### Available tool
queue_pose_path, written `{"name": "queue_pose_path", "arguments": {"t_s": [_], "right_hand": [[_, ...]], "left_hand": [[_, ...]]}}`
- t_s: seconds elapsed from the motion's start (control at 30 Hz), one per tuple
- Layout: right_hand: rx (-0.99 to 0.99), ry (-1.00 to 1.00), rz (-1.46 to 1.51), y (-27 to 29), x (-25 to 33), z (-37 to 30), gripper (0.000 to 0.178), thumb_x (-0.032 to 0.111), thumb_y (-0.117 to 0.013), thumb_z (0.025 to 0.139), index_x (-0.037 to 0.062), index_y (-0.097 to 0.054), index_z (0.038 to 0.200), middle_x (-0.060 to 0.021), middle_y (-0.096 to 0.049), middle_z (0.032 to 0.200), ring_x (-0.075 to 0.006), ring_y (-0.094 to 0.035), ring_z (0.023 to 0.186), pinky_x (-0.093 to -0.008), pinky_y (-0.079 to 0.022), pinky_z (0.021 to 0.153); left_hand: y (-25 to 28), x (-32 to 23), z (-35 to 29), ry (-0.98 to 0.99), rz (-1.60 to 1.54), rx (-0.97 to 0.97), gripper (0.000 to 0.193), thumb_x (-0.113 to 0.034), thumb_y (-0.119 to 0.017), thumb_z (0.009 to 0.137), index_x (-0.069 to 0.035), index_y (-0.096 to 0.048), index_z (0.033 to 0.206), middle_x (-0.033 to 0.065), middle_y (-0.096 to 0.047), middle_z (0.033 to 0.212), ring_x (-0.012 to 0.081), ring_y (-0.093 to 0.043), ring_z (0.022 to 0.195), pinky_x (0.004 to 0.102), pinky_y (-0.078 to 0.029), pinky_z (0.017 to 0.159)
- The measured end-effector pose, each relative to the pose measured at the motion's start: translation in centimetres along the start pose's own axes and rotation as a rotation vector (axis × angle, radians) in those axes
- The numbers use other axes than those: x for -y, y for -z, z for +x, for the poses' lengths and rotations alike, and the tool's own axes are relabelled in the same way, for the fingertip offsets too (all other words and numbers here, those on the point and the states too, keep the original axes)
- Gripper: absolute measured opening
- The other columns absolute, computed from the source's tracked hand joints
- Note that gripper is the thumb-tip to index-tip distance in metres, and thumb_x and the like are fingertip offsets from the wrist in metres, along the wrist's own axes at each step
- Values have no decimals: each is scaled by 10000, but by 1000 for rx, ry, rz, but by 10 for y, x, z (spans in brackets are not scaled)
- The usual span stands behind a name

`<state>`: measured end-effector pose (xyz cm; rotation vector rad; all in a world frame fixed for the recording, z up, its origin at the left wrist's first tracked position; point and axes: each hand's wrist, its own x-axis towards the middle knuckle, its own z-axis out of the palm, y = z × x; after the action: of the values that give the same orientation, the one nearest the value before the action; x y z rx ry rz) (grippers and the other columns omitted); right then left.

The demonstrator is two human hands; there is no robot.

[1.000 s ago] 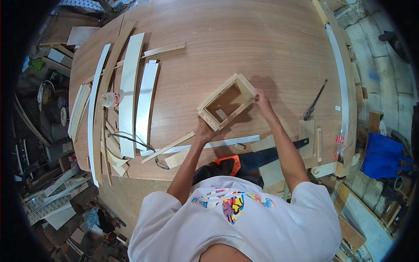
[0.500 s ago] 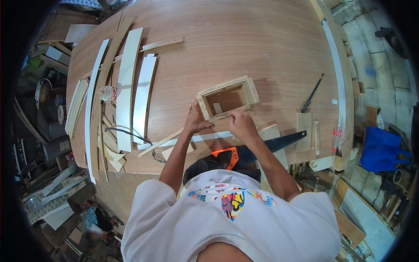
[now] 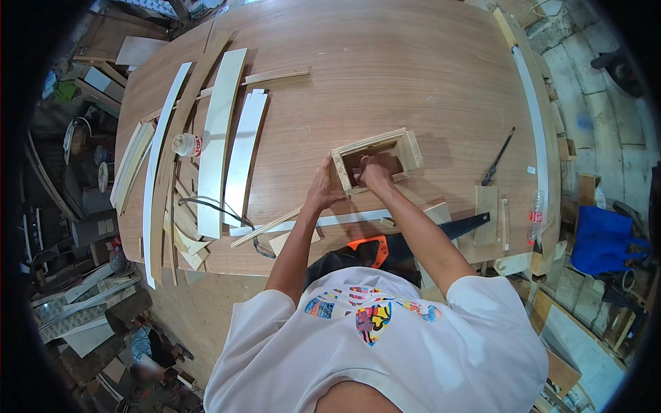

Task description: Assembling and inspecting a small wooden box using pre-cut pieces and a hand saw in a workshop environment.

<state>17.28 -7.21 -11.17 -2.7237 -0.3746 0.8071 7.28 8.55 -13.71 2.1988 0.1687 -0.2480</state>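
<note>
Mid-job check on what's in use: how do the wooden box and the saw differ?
The wooden box is pale and open-topped; the saw is flat, dark and orange. The right hand reaches inside the box, the left hand at its left end; neither is on the saw. The box sits farther from the person than the saw.

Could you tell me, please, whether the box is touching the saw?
Apart. The head view shows tabletop and a white strip between the box and the saw.
</note>
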Motion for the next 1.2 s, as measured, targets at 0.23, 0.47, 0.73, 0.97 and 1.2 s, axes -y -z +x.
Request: {"name": "queue_pose_path", "arguments": {"t_s": [0.23,0.47,0.73,0.97,1.2], "right_hand": [[120,24,9,1,3,10,372,340,-785,721,93,-694,983,-146,-693,1022,-322,-668,966,-411,-566,779],[118,-46,-1,8,8,5,427,418,-740,726,65,-703,963,-150,-699,1013,-337,-667,962,-420,-557,809],[-155,54,49,22,5,-19,464,422,-720,711,31,-666,955,-225,-683,902,-377,-675,865,-454,-554,734],[-412,129,268,102,-4,-110,363,375,-735,720,39,-651,829,-137,-658,736,-313,-664,709,-420,-539,651],[-564,-312,694,192,-210,-88,573,571,-717,752,-1,-709,775,-63,-642,609,-149,-608,571,-320,-471,535]], "left_hand": [[-1,3,-1,-99,41,-111,1289,-215,-937,435,-74,-185,1473,212,-426,1369,414,-395,1264,453,-334,1087],[-1,6,0,-101,38,-110,1291,-221,-938,427,-59,-193,1469,213,-405,1394,407,-376,1288,451,-309,1104],[-2,6,4,-88,41,-69,1329,-230,-938,430,-51,-145,1482,197,-321,1468,369,-302,1365,461,-242,1144],[1,8,1,-57,55,-34,1351,-264,-938,437,-43,-122,1490,193,-268,1516,349,-258,1410,466,-216,1167],[13,18,10,-141,-21,84,1122,-153,-875,561,-21,-218,1461,228,-378,1440,373,-363,1347,390,-351,1107]]}}
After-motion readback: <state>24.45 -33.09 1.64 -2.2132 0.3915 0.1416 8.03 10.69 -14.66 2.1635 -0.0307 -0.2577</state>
